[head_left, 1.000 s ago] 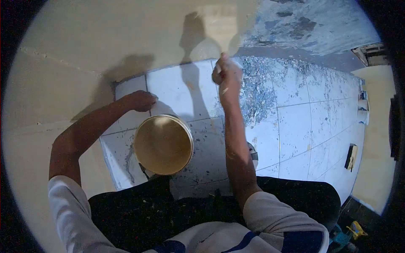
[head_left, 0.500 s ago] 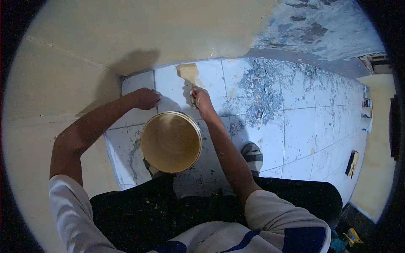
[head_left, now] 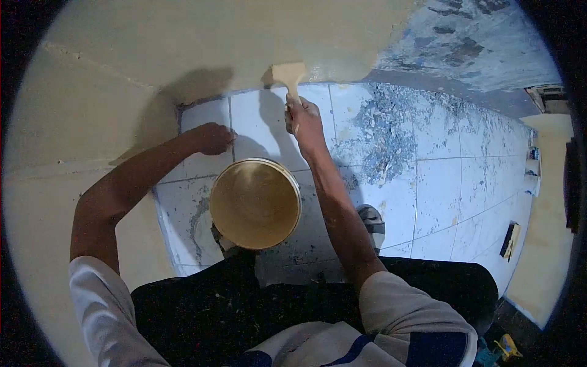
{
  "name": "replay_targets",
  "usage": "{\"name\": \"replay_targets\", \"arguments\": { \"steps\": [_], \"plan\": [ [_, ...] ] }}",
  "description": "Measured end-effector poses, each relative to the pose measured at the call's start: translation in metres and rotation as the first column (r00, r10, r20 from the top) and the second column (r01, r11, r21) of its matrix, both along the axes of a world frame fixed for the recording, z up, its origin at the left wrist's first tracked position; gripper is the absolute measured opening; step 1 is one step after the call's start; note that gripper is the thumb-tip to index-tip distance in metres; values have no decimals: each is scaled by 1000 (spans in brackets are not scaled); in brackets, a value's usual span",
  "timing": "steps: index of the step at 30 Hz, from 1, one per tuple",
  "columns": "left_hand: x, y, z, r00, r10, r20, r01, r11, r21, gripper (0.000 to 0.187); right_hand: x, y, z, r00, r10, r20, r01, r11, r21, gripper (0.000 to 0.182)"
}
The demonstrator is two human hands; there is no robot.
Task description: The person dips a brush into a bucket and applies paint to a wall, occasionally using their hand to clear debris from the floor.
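Observation:
My right hand (head_left: pixel 306 122) is closed round the handle of a wide paint brush (head_left: pixel 289 73). The brush's yellowish head lies against the low part of the cream-coated wall (head_left: pixel 244 37), just above the floor edge. A round bucket (head_left: pixel 255 205) with a cream-stained inside stands between my legs, below both hands. My left hand (head_left: pixel 215 139) hovers above and left of the bucket with its fingers curled; whether they hold anything is hidden.
Blue-grey paint flakes (head_left: pixel 388 140) lie over the white tiled floor (head_left: pixel 437 183). Bare, patchy wall (head_left: pixel 465 43) is at the upper right. A flat dark-and-cream tool (head_left: pixel 510 240) lies at the right. My sandalled foot (head_left: pixel 371 226) is beside my right forearm.
My right hand has moved up and slightly right, bringing the brush from over the floor tiles to the wall. The bucket appears slightly farther right in view. My left hand has barely moved.

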State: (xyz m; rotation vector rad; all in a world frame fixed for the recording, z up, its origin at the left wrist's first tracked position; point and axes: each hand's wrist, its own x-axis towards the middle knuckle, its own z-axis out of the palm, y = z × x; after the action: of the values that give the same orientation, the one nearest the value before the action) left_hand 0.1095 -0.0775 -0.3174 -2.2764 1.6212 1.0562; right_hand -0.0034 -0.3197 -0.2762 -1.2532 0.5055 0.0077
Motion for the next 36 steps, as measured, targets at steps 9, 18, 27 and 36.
{"name": "replay_targets", "arguments": {
  "steps": [9,18,27,36],
  "plan": [
    [6,3,-26,998,36,-41,-40,995,-89,22,-12,4,38,935,44,352,78,943,-325,32],
    [-6,-7,-5,999,23,-32,-24,999,-43,22,-17,-14,-62,989,-150,19,149,989,16,33],
    [1,-9,-16,999,-48,-1,48,997,-57,24,-35,8,-101,961,-224,-160,247,958,142,31],
    [-8,-20,7,1000,-16,-22,17,999,30,24,-17,-16,-78,961,-194,-195,231,954,191,30]
  ]
}}
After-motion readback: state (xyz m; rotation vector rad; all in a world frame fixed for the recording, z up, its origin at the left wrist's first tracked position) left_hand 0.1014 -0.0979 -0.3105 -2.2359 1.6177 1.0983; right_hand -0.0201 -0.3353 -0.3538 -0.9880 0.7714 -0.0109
